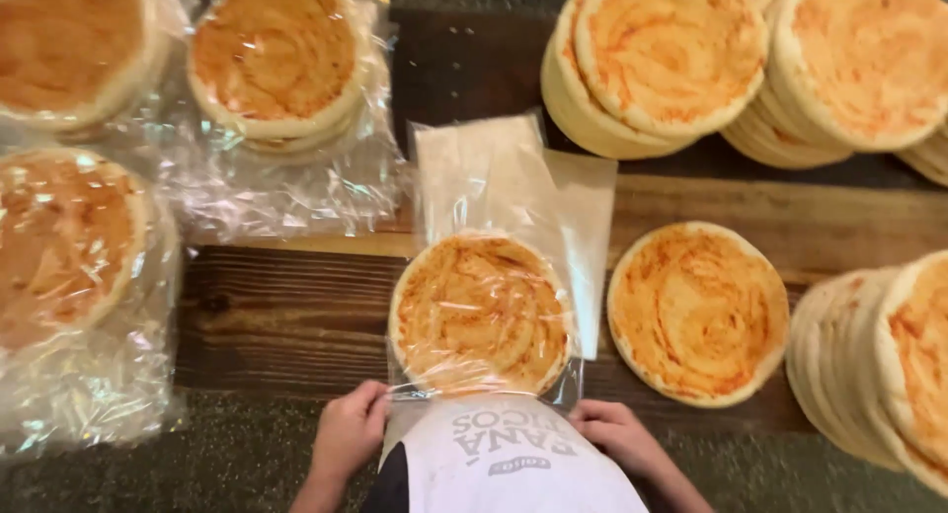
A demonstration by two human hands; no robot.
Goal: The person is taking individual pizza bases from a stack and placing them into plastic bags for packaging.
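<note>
1. Head view: stacks of sauced pizza bases (pixel 662 59) crowd the wooden table (pixel 286 306); a careless elbow could likely topple one.
2. Bagged base (pixel 481 314) lies at table centre; sauce may smear inside the clear bag (pixel 494 177).
3. Left hand (pixel 348 432) pinches the bag's near edge; right hand (pixel 614 434) grips its corner. Uneven pulling could tear the film.

Dark wooden tabletop (pixel 296 315) w/ sauced pizza bases on it: bagged ones (pixel 276 59) at left, one bagged base (pixel 481 314) at centre, a bare base (pixel 697 313) beside it, bare stacks (pixel 657 64) at right.
</note>
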